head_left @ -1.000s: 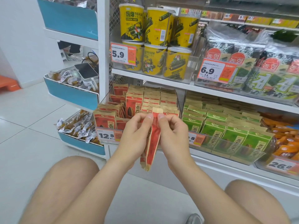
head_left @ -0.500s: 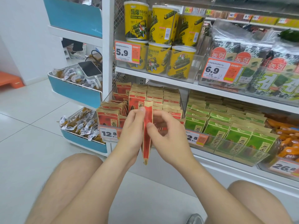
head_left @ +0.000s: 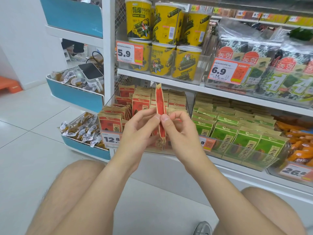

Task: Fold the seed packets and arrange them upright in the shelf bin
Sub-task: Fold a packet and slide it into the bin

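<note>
A red and tan seed packet (head_left: 160, 100) stands edge-on and upright between my hands, in front of the lower shelf. My left hand (head_left: 138, 131) pinches its middle from the left. My right hand (head_left: 179, 131) pinches the same spot from the right, thumb against the packet's edge. Behind them a clear shelf bin (head_left: 171, 150) holds several rows of matching red packets (head_left: 110, 119) standing upright. The packet's lower end hangs between my palms.
Green packets (head_left: 245, 138) fill the clear bin to the right. Yellow tubs (head_left: 162, 24) and seaweed bags (head_left: 254, 65) sit on the shelf above. A blue-fronted side rack (head_left: 74, 97) at left carries wrapped snacks and a power bank (head_left: 90, 72). My knees are below.
Both hands lifted the packet higher and toward the shelf. My fingers slid down from its top to its middle, so the top end now sticks up above them.
</note>
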A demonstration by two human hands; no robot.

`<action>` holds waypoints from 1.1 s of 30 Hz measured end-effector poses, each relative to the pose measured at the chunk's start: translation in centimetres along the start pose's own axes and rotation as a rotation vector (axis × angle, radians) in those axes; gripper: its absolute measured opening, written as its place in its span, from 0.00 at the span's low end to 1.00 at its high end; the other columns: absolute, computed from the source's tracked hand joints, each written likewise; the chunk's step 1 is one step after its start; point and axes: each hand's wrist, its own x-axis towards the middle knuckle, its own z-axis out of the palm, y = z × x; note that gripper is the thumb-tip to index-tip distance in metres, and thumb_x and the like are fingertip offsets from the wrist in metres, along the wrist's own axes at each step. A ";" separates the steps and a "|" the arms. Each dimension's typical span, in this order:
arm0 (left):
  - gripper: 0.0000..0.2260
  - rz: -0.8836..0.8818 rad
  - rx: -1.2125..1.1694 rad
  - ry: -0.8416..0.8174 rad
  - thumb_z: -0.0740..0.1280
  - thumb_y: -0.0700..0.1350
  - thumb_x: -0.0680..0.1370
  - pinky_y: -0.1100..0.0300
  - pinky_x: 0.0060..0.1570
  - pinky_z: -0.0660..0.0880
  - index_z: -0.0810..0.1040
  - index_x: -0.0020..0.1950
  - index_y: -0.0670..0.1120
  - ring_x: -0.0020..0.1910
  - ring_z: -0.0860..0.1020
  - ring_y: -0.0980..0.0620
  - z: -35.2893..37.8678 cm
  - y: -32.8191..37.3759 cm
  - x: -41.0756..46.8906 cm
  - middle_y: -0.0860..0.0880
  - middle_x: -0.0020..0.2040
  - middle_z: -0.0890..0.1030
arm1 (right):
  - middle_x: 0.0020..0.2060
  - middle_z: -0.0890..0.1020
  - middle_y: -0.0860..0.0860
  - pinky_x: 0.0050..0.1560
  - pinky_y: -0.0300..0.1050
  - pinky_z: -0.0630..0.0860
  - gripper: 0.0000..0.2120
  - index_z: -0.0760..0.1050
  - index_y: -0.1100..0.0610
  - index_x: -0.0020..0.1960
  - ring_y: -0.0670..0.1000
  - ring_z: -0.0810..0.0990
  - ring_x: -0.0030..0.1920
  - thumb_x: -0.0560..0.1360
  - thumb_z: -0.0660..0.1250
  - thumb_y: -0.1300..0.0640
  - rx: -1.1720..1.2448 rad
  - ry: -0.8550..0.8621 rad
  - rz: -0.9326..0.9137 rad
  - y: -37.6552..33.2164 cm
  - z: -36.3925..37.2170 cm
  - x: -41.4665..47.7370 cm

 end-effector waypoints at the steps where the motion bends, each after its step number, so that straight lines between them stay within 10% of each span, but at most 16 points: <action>1: 0.11 -0.001 0.013 -0.002 0.70 0.45 0.84 0.46 0.63 0.81 0.83 0.67 0.51 0.65 0.84 0.46 0.0 0.1 -0.2 0.51 0.62 0.87 | 0.37 0.81 0.51 0.33 0.41 0.72 0.11 0.71 0.60 0.52 0.46 0.76 0.33 0.86 0.67 0.53 -0.025 -0.007 -0.024 -0.1 0.0 -0.1; 6: 0.16 0.038 0.087 -0.004 0.74 0.41 0.82 0.39 0.64 0.81 0.84 0.69 0.51 0.60 0.85 0.48 -0.2 0.4 -0.5 0.52 0.62 0.87 | 0.36 0.78 0.53 0.32 0.37 0.73 0.14 0.73 0.60 0.50 0.44 0.74 0.32 0.88 0.61 0.51 -0.190 0.015 -0.106 -0.3 0.2 -0.2; 13: 0.15 0.058 0.101 0.023 0.74 0.41 0.81 0.43 0.59 0.85 0.85 0.66 0.52 0.58 0.87 0.52 -0.5 0.7 -0.7 0.53 0.57 0.88 | 0.43 0.85 0.61 0.48 0.70 0.82 0.24 0.78 0.56 0.48 0.67 0.84 0.46 0.80 0.66 0.34 -0.173 -0.027 -0.032 -0.4 0.1 -0.2; 17: 0.10 0.051 0.015 0.106 0.75 0.41 0.81 0.43 0.58 0.85 0.88 0.59 0.54 0.61 0.85 0.45 -1.0 0.8 -0.4 0.49 0.56 0.89 | 0.47 0.87 0.61 0.46 0.58 0.87 0.13 0.82 0.62 0.48 0.60 0.87 0.46 0.82 0.73 0.51 -0.097 -0.081 0.021 -1.0 -0.6 0.0; 23: 0.07 0.033 -0.013 0.105 0.74 0.43 0.81 0.49 0.55 0.86 0.89 0.57 0.52 0.51 0.86 0.54 -1.2 0.5 -0.3 0.49 0.52 0.89 | 0.50 0.88 0.60 0.56 0.65 0.85 0.09 0.86 0.61 0.50 0.62 0.87 0.52 0.84 0.70 0.59 -0.038 -0.044 0.103 -0.6 -0.5 0.2; 27: 0.12 -0.021 0.024 0.006 0.74 0.46 0.82 0.41 0.61 0.84 0.86 0.65 0.53 0.60 0.86 0.50 -1.2 0.3 -0.2 0.51 0.58 0.89 | 0.55 0.88 0.49 0.46 0.47 0.87 0.09 0.88 0.60 0.46 0.47 0.88 0.50 0.82 0.72 0.60 0.041 0.045 0.108 -0.8 -0.6 0.3; 33: 0.17 -0.071 -0.026 -0.074 0.74 0.44 0.81 0.39 0.58 0.84 0.84 0.70 0.50 0.64 0.84 0.38 -1.6 -0.1 0.1 0.45 0.62 0.87 | 0.53 0.89 0.47 0.64 0.62 0.82 0.08 0.89 0.55 0.45 0.53 0.87 0.58 0.81 0.75 0.55 -0.026 0.057 0.114 -0.3 -0.8 0.5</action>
